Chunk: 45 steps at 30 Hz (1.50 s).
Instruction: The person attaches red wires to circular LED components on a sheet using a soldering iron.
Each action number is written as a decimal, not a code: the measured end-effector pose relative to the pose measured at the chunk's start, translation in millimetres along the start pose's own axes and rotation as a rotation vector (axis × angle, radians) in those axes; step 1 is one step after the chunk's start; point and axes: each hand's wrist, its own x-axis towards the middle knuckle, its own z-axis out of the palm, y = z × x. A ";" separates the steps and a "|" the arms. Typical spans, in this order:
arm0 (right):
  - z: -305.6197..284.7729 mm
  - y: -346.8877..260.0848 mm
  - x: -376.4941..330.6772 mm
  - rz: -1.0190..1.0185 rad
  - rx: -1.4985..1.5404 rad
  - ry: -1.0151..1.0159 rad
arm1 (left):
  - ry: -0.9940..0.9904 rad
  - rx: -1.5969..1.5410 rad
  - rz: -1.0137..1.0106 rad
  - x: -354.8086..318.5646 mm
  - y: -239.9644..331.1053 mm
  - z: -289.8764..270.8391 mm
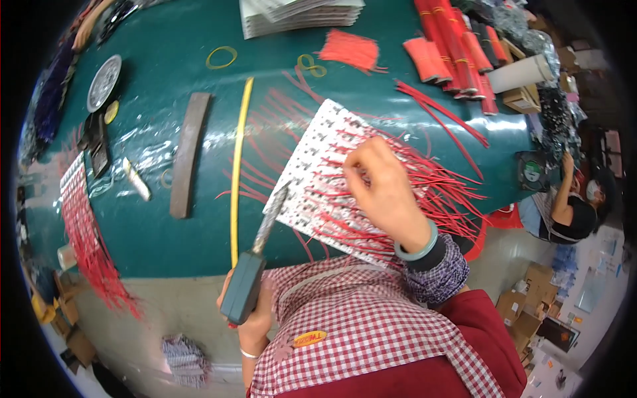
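My left hand is wrapped round the boxy dark green handle of what looks like a soldering iron. Its long grey metal shaft reaches up to the left edge of a white board. Rows of small dark marks cover this board, and many thin red wires run from it to the right. Over the board's middle, my right hand has its fingertips pinched together; whether a wire sits between them cannot be made out. A yellow strip extends up the table from beside the handle.
A dark flat bar lies left of the yellow strip. Another wired board hangs over the table's left edge. Red wire bundles are at the far right, stacked white panels at the back. A person sits at right.
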 end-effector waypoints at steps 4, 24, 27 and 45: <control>-50.3 69.1 26.2 0.136 -0.293 0.191 | 0.129 -0.068 -0.095 -3.9 3.0 5.8; -62.6 127.6 76.2 0.089 -0.283 0.129 | 0.183 -0.141 -0.161 -2.4 11.5 13.3; -65.3 104.7 72.4 0.026 -0.195 0.165 | 0.189 -0.139 -0.160 -3.1 14.0 12.4; 55.2 -38.2 -23.7 0.012 0.065 -0.085 | 0.007 -0.059 0.006 -10.0 12.8 -7.3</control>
